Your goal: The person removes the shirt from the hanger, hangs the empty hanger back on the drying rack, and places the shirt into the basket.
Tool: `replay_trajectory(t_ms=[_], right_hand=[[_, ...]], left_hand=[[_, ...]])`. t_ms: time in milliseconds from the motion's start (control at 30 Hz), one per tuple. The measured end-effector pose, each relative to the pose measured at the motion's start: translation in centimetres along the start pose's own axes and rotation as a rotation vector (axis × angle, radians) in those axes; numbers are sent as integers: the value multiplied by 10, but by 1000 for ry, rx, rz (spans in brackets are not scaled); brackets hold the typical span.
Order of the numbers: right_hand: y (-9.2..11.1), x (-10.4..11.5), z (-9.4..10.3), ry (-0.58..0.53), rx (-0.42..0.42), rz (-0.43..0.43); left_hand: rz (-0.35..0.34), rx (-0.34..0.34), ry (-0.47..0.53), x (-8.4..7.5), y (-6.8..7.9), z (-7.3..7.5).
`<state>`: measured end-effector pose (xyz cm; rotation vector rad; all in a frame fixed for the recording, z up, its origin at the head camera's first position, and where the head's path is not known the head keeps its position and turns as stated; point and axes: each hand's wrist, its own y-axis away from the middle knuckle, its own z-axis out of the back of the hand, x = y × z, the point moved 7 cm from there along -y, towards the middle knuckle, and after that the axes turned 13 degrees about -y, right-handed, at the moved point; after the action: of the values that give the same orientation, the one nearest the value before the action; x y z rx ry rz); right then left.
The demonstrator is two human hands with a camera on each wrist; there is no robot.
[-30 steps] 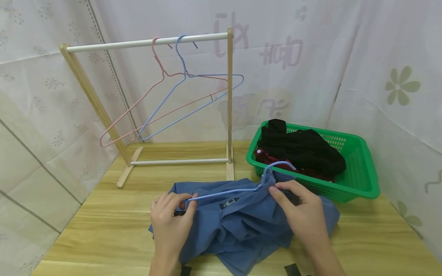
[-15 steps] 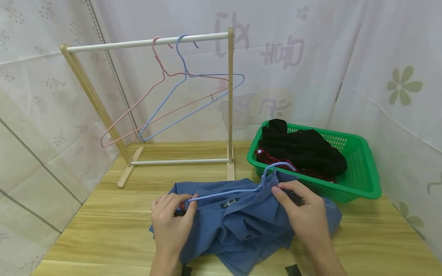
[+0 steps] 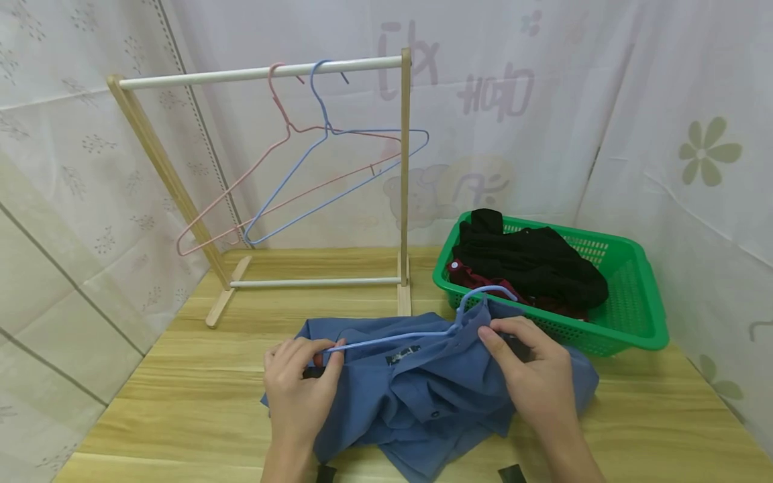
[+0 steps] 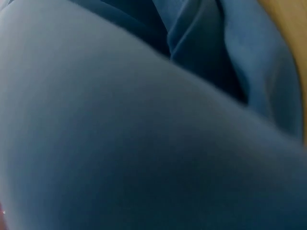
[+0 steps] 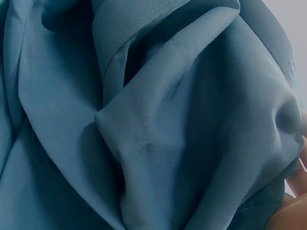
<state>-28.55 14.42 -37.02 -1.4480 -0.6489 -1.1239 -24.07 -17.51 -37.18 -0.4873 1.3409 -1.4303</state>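
A blue shirt (image 3: 368, 396) lies crumpled on the table, a dark label showing inside its collar. A light-blue hanger (image 3: 398, 337) runs along the neck opening, its hook sticking up beside the collar toward the basket. My left hand (image 3: 298, 382) pinches the hanger's left arm between thumb and fingers. With thumb and forefinger, my right hand (image 3: 534, 365) pinches the shirt's collar just right of the hook. The hanger's right arm is hidden by cloth. Blue shirt cloth (image 4: 120, 120) fills most of the left wrist view; folds of the shirt (image 5: 158, 124) fill the right one, fingers at its right edge.
A rack (image 3: 406, 168) with wooden posts and a white top bar stands at the back left. On it hang a pink hanger (image 3: 260, 164) and a blue hanger (image 3: 294, 168). Behind the shirt, a green basket (image 3: 649, 295) holds black and dark-red clothes (image 3: 531, 261).
My right hand and the pinched collar edge have shifted slightly right, away from the hanger's hook. The left hand keeps its hold on the hanger.
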Motion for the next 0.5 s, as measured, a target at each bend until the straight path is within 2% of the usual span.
replay_trajectory(t_ms=[200,300,500], right_hand=[[-1,1,-1,-23,-12,21],[0,-1,-2,-18,-15,10],[2,-6,-3,-18,-14,-14]], left_hand=[[18,15,0,2,0,0],[34,31,-2,3,1,-2],[23,33,-10,4,7,-4]])
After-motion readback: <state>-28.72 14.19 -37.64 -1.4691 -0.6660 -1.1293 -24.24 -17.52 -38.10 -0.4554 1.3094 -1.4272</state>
